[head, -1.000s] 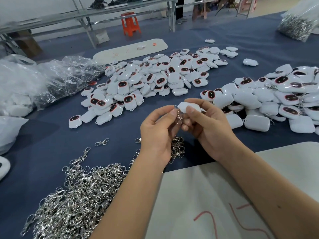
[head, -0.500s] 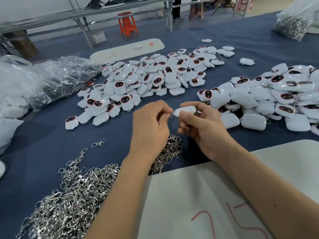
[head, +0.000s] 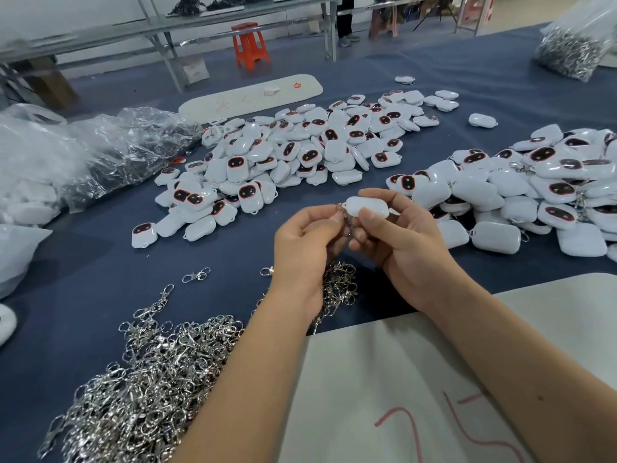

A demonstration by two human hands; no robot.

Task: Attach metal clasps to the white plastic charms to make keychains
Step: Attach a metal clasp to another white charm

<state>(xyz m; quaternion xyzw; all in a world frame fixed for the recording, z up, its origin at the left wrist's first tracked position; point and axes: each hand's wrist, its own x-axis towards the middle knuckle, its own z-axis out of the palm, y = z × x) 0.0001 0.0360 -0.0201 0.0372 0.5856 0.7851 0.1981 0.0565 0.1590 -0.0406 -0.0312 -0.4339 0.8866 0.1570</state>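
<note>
Bare blue surface (head: 83,262) lies between the clasp heap (head: 143,372) at the near left and the charm piles (head: 300,152) beyond. Both forearms reach in from the near edge. The right hand (head: 404,245) pinches a white charm (head: 367,206); the left hand (head: 307,242) pinches a metal clasp (head: 344,218) touching its left end.

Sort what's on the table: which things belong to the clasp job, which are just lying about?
Job: charm in right hand; clasp in left hand; clasp pile; charm pile.
Lying about: empty bags; orange stool; marked sheet.
</note>
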